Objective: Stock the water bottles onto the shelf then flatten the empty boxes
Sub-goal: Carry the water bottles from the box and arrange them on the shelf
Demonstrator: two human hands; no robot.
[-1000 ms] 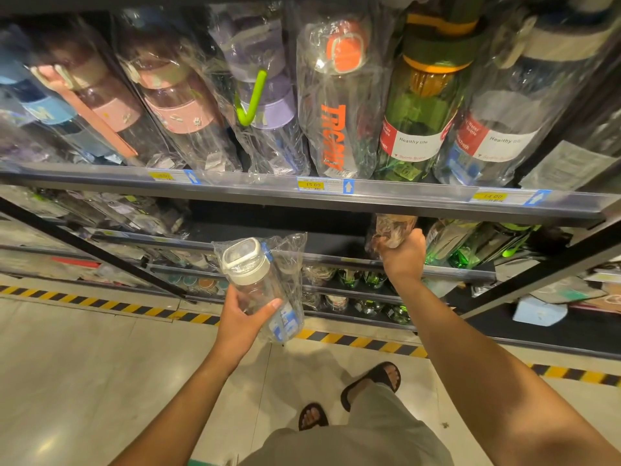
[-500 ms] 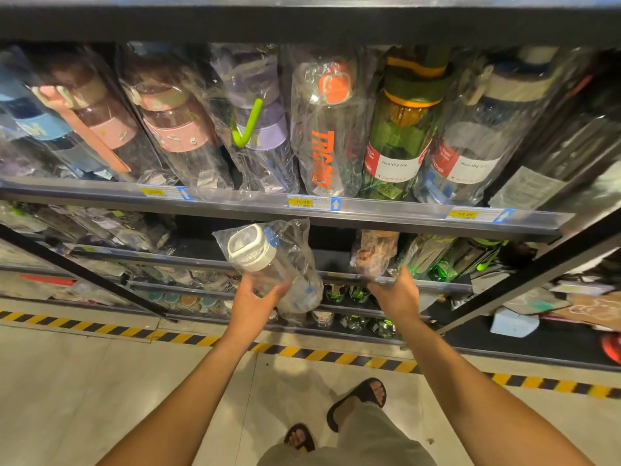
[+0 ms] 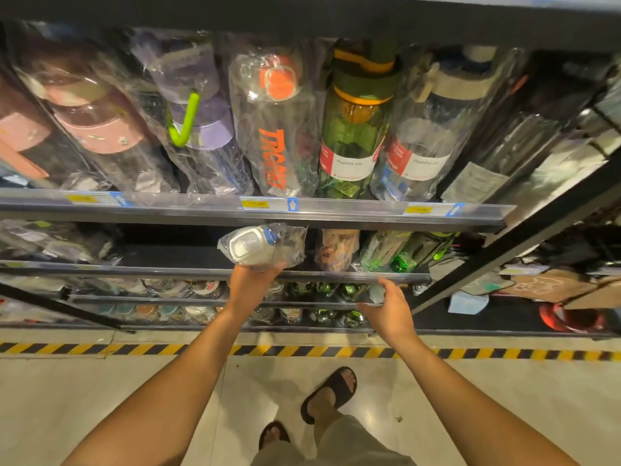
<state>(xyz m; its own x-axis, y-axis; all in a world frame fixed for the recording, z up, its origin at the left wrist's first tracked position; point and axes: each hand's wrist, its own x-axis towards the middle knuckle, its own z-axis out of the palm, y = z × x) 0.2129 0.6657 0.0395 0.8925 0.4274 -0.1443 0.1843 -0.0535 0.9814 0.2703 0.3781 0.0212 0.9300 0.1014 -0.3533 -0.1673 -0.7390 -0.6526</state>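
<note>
In the head view, the left hand (image 3: 251, 286) grips a clear water bottle (image 3: 260, 246) from below, fingers curled up around its lower side. The bottle has a white lid with a blue tab and is sealed in a crinkled plastic bag. It lies tilted, lid to the left, at the front edge of the middle shelf (image 3: 168, 272), in the dark gap under the top shelf's price rail (image 3: 353, 210). The right hand (image 3: 391, 307) is held loose with slightly bent fingers and holds nothing. Its fingertips are near the middle shelf's front rail; whether they touch it cannot be told.

Just right of the held bottle, a brown patterned bottle (image 3: 337, 248) in plastic stands on the middle shelf, with green bottles (image 3: 401, 255) beside it. On the top shelf, wrapped bottles lean in a row: a pink-lidded one (image 3: 95, 124), a purple one with a lime strap (image 3: 201, 129), an orange-capped one with orange lettering (image 3: 275, 136), a green one with an orange ring (image 3: 356, 129), and a clear one with a red-and-white label (image 3: 425, 142). Yellow-and-black hazard tape (image 3: 302, 351) runs along the floor, and a sandalled foot (image 3: 331, 393) stands below.
</note>
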